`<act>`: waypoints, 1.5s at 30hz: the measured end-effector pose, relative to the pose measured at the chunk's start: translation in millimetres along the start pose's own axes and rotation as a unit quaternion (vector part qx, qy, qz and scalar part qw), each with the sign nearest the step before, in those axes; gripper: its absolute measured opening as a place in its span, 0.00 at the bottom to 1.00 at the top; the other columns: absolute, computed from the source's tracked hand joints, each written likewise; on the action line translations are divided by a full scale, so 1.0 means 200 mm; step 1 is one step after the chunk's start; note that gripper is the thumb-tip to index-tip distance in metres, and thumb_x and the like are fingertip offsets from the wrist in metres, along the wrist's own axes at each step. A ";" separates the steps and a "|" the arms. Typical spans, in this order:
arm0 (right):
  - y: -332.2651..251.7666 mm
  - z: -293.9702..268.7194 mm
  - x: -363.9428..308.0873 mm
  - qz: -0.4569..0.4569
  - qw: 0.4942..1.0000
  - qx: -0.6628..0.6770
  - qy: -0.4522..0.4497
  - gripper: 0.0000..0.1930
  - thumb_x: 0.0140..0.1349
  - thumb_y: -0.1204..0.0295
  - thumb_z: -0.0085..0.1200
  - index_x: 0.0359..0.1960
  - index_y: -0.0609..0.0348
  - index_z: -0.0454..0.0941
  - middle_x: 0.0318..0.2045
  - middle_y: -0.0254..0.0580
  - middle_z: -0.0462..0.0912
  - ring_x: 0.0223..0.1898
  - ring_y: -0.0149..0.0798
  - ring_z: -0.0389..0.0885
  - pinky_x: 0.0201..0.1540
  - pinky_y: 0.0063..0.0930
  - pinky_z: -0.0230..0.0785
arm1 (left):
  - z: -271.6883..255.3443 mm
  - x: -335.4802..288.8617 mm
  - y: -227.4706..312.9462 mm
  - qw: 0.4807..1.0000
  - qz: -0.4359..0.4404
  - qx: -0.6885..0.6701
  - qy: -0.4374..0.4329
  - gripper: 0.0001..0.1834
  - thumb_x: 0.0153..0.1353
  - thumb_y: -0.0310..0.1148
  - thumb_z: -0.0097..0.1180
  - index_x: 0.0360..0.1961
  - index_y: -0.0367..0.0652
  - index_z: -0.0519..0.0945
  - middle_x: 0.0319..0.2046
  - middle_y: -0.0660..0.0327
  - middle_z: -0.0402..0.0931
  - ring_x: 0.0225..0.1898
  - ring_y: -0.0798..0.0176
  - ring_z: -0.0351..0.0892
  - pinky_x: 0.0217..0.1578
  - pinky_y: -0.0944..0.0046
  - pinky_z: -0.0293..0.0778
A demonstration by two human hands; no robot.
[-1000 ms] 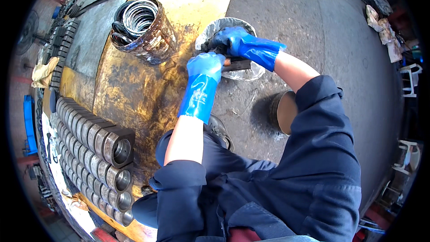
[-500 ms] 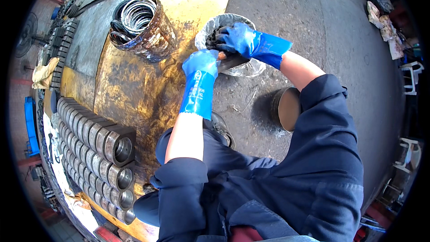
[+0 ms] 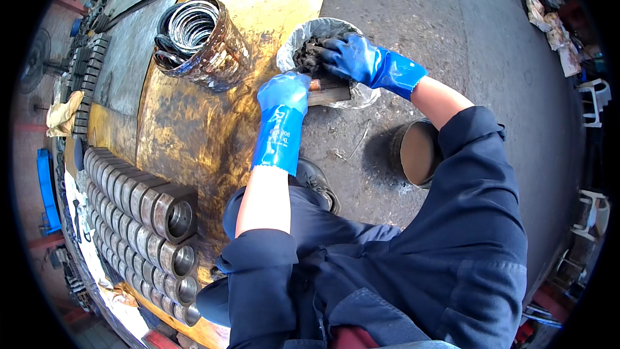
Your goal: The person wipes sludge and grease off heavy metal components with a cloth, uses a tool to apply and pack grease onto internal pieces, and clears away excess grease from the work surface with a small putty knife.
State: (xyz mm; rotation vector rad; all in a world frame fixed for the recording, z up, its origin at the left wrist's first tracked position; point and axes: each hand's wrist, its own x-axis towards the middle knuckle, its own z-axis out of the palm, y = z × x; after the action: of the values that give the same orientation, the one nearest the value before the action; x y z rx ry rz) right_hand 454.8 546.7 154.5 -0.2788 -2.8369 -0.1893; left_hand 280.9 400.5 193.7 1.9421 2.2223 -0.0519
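My left hand [image 3: 284,90], in a long blue glove, is closed around a flat grey tool [image 3: 330,95] with a reddish-brown handle part. Its broad face lies across the near rim of a bucket [image 3: 287,55] lined with clear plastic. Dark, clumpy material [image 3: 309,53] fills the bucket's top. My right hand [image 3: 354,59], also blue-gloved, bends its dirty fingers into that material at the right side, just above the tool. The fingertips are partly hidden in the clumps.
Left of the bucket stands a stained pail [image 3: 223,58] full of rings. Stacked metal cylinders [image 3: 174,220] line the lower left. A round can [image 3: 418,154] is by my right forearm, and a dark shoe [image 3: 316,184] shows below my left glove. Brown-stained sheeting [image 3: 187,123] covers the floor at left.
Both hands have shifted slightly. My right hand has slid a little right and down, uncovering more dark material, and the tool's flat face is tilted into fuller view.
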 end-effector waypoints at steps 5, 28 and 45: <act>0.15 0.15 -0.08 0.111 0.988 -0.014 -0.102 0.19 0.67 0.60 0.42 0.56 0.47 0.73 0.56 0.44 0.75 0.54 0.47 0.76 0.55 0.40 0.69 | 0.03 0.00 0.03 0.997 0.070 0.026 0.035 0.10 0.56 0.33 0.56 0.39 0.52 0.83 0.40 0.58 0.81 0.47 0.51 0.79 0.46 0.51 0.75; -0.04 -0.07 0.34 0.143 0.927 0.303 -0.165 0.25 0.44 0.77 0.60 0.48 0.48 0.80 0.41 0.43 0.84 0.46 0.46 0.82 0.48 0.36 0.75 | 0.05 -0.01 0.04 0.999 -0.008 0.040 -0.018 0.12 0.61 0.42 0.51 0.42 0.58 0.84 0.44 0.59 0.81 0.48 0.54 0.80 0.47 0.52 0.75; -0.12 -0.03 0.25 0.028 0.964 0.055 -0.260 0.13 0.53 0.66 0.57 0.42 0.41 0.82 0.39 0.42 0.83 0.43 0.48 0.82 0.44 0.43 0.74 | 0.06 -0.02 -0.03 0.996 -0.068 0.048 -0.013 0.14 0.64 0.39 0.49 0.47 0.52 0.81 0.48 0.59 0.80 0.49 0.53 0.80 0.44 0.50 0.78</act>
State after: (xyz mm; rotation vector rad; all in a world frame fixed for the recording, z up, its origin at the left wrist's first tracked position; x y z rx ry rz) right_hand 404.6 531.4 173.3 -0.4391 -3.3360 0.0691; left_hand 277.5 394.9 182.3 1.8224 2.3730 -0.2064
